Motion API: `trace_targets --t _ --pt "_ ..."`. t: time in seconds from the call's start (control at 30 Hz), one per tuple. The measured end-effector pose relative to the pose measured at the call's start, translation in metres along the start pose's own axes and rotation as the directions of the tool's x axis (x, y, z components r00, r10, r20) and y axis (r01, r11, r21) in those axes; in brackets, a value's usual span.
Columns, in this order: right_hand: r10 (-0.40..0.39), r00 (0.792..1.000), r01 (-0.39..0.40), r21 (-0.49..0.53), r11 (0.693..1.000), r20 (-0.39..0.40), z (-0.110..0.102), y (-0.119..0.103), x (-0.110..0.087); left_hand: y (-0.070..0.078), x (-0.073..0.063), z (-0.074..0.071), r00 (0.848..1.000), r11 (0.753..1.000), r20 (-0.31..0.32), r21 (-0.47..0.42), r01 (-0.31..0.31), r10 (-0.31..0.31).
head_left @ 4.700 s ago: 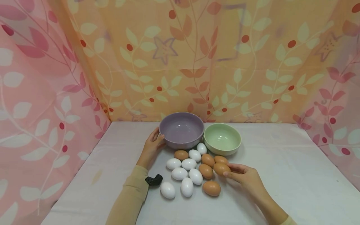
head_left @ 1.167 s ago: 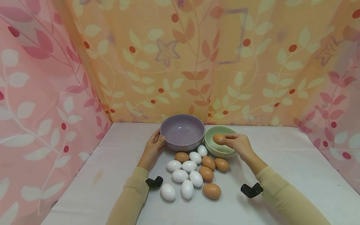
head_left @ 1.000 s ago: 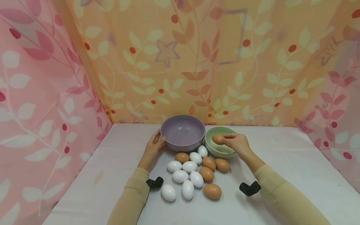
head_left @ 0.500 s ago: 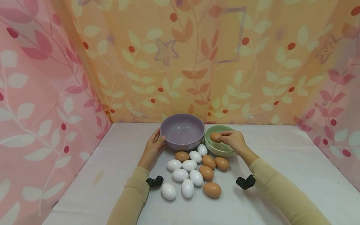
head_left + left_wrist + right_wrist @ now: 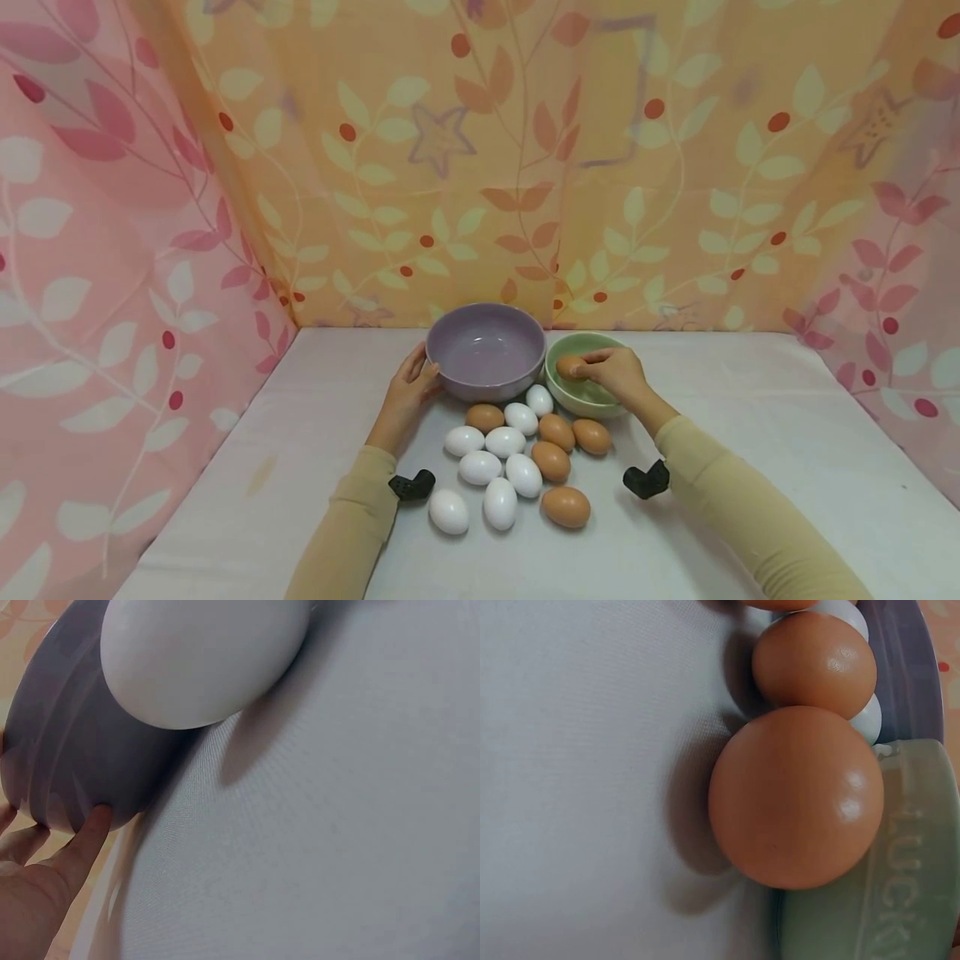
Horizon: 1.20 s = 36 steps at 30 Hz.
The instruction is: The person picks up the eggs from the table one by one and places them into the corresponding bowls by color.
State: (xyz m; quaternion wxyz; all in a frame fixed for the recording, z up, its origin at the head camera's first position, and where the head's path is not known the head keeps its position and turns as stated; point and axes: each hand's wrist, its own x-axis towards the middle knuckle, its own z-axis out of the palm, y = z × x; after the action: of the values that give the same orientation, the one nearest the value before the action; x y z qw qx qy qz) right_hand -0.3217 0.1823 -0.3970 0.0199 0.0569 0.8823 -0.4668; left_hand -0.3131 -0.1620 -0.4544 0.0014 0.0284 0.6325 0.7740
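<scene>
The head view looked forward and down; both close, low wrist views shared the purple bowl (image 5: 71,742).

Tablecloth (image 5: 787,467): is showing a fine, matt weave.
Purple bowl (image 5: 487,392): is looking ceramic, smooth and glossy, near the tablecloth's far edge.
Green bowl (image 5: 583,407): is looking ceramic too.
Brown eggs (image 5: 566,507): are gleaming, smooth-shelled.
White eggs (image 5: 480,467): are looking smooth, softly glossy.
Sleeves (image 5: 352,508): are wrinkling, matt cloth.
Curtain (image 5: 645,200): is hanging as printed cloth.
</scene>
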Motion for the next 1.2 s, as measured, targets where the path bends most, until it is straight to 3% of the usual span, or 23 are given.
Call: trace_targets --t 0.37,0.7,1.2 --pt "-0.02 1.0 0.02 -0.042 0.999 0.008 0.0001 -0.0006 0.0024 0.0019 0.0019 0.0009 1.0 1.0 0.001 0.014 -0.024 0.024" --pt "-0.061 0.998 0.063 -0.102 0.993 0.017 0.0019 -0.0004 0.0042 0.0032 -0.0006 0.0011 1.0 1.0 -0.008 -0.027 -0.002 0.002" --pt "-0.099 0.994 0.108 -0.175 0.979 0.055 0.0031 0.0013 0.0022 0.0022 -0.0005 0.0009 1.0 1.0 -0.006 0.01 -0.003 0.003"
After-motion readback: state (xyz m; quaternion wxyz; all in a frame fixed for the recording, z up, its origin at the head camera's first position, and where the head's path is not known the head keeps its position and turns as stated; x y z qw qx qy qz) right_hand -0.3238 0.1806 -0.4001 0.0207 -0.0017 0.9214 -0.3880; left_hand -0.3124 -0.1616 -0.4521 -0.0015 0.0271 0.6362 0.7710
